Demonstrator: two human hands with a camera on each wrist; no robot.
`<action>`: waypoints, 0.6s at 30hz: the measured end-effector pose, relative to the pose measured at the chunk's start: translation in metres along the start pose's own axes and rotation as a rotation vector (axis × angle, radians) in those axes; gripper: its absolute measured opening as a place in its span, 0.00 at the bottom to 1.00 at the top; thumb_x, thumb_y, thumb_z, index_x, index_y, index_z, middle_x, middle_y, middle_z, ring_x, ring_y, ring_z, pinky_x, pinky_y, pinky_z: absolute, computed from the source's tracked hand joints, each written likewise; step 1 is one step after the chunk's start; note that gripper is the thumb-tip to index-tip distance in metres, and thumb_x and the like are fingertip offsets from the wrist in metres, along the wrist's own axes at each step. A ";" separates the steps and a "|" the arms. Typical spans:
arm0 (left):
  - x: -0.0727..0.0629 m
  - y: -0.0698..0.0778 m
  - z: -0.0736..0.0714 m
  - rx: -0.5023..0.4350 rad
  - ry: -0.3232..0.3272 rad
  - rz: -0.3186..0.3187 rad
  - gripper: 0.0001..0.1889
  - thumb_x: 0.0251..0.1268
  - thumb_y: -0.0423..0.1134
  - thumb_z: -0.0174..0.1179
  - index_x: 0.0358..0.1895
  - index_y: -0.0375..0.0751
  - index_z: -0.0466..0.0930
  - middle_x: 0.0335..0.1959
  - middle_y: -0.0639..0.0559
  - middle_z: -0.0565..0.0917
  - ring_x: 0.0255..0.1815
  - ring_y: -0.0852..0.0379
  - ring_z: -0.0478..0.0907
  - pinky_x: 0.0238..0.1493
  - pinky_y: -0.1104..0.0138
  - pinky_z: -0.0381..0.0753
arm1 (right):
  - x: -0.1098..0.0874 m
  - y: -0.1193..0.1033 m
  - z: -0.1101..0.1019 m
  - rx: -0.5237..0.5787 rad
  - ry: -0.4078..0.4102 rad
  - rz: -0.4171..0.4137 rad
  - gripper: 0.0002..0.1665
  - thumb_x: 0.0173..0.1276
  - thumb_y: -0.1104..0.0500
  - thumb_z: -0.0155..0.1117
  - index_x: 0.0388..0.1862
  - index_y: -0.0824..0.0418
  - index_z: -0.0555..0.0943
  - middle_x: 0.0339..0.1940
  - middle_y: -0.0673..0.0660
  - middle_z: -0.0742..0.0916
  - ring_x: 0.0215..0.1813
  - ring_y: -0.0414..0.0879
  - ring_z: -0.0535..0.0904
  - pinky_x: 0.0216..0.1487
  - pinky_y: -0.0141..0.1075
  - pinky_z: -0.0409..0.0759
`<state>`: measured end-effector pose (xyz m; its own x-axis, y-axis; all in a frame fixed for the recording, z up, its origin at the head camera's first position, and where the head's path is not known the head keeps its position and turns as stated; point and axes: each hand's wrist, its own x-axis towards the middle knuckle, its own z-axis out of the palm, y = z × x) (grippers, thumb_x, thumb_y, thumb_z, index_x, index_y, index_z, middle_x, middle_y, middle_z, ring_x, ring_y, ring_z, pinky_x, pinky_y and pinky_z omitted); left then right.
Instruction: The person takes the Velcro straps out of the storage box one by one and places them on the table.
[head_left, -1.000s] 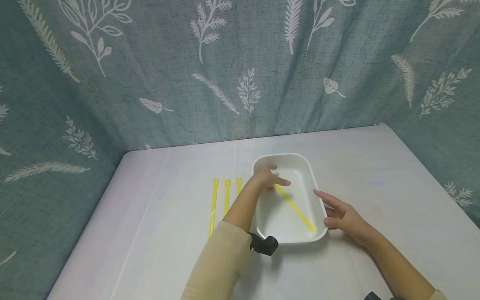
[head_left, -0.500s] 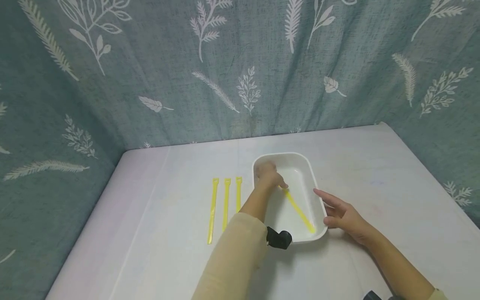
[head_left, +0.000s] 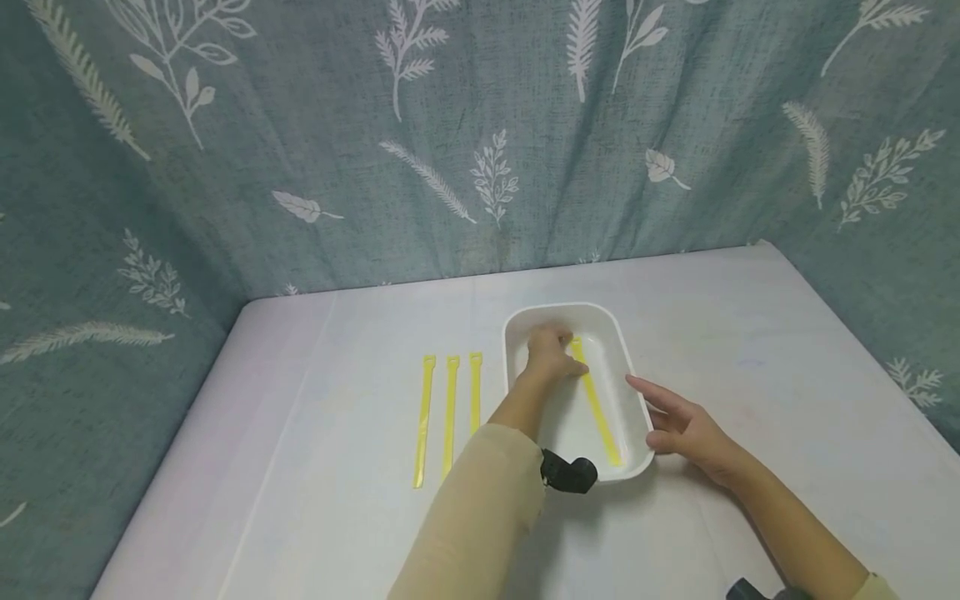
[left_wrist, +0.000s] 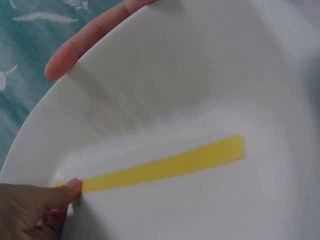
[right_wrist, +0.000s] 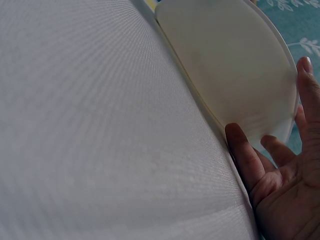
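Observation:
A yellow cable strap with a slotted head lies lengthwise in the white plastic tray. Inside the tray, my left hand pinches the strap near its head; in the left wrist view the thumb overlaps the yellow band, with its free end on the tray floor. My right hand rests against the tray's right side, fingers extended along the wall and rim. From the right wrist, the fingers touch the tray's outer wall low down.
Left of the tray, three matching yellow straps, a left strap, a middle strap and a right strap, lie side by side on the white-covered table. A leaf-patterned curtain encloses the back and sides.
My left hand has moved slightly right within the tray, and the strap there has swung from a diagonal to a more upright line. The right hand has stayed in place.

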<state>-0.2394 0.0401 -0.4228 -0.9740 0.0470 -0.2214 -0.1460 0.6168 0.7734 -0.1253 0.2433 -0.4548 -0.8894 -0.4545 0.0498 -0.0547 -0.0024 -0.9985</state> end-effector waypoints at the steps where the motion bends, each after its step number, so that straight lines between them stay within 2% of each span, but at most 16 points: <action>1: 0.001 -0.001 0.001 0.015 -0.008 0.014 0.32 0.40 0.31 0.76 0.56 0.36 0.77 0.60 0.42 0.72 0.65 0.43 0.63 0.69 0.60 0.61 | 0.000 0.000 0.000 -0.005 -0.001 0.000 0.41 0.63 0.65 0.64 0.74 0.53 0.60 0.66 0.35 0.69 0.60 0.29 0.73 0.50 0.32 0.79; 4: 0.004 -0.003 0.001 0.060 -0.035 0.043 0.31 0.42 0.33 0.76 0.56 0.39 0.79 0.60 0.44 0.72 0.65 0.44 0.62 0.68 0.60 0.61 | 0.001 0.002 -0.001 -0.022 0.007 0.020 0.42 0.63 0.64 0.64 0.74 0.53 0.60 0.67 0.35 0.68 0.60 0.28 0.73 0.49 0.32 0.79; 9: 0.004 -0.002 0.002 0.101 -0.057 0.071 0.26 0.42 0.34 0.75 0.51 0.41 0.81 0.55 0.46 0.74 0.58 0.48 0.65 0.62 0.62 0.67 | 0.000 0.002 0.000 -0.033 0.007 0.027 0.42 0.63 0.63 0.65 0.74 0.54 0.59 0.66 0.32 0.67 0.60 0.27 0.72 0.50 0.31 0.79; 12: 0.005 -0.003 0.002 0.044 -0.077 0.092 0.25 0.43 0.31 0.74 0.50 0.39 0.81 0.50 0.47 0.77 0.52 0.52 0.69 0.57 0.66 0.71 | 0.000 0.000 0.001 -0.019 -0.003 0.007 0.42 0.64 0.64 0.64 0.74 0.53 0.59 0.65 0.30 0.68 0.60 0.28 0.72 0.49 0.31 0.79; 15: 0.006 -0.004 0.003 -0.048 -0.114 0.117 0.26 0.43 0.25 0.72 0.51 0.35 0.78 0.39 0.50 0.78 0.40 0.58 0.72 0.45 0.72 0.75 | -0.001 -0.002 0.001 0.002 -0.014 -0.007 0.41 0.64 0.64 0.64 0.74 0.51 0.60 0.64 0.30 0.69 0.60 0.28 0.73 0.48 0.32 0.80; 18: 0.008 -0.004 0.002 -0.075 -0.143 0.150 0.27 0.43 0.23 0.70 0.52 0.37 0.76 0.30 0.54 0.74 0.30 0.62 0.69 0.32 0.76 0.71 | 0.000 0.000 0.001 0.027 -0.028 -0.024 0.41 0.64 0.65 0.63 0.74 0.50 0.60 0.65 0.31 0.69 0.60 0.29 0.73 0.47 0.33 0.81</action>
<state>-0.2458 0.0396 -0.4289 -0.9522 0.2479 -0.1787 -0.0193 0.5346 0.8449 -0.1252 0.2425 -0.4545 -0.8749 -0.4788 0.0730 -0.0628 -0.0373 -0.9973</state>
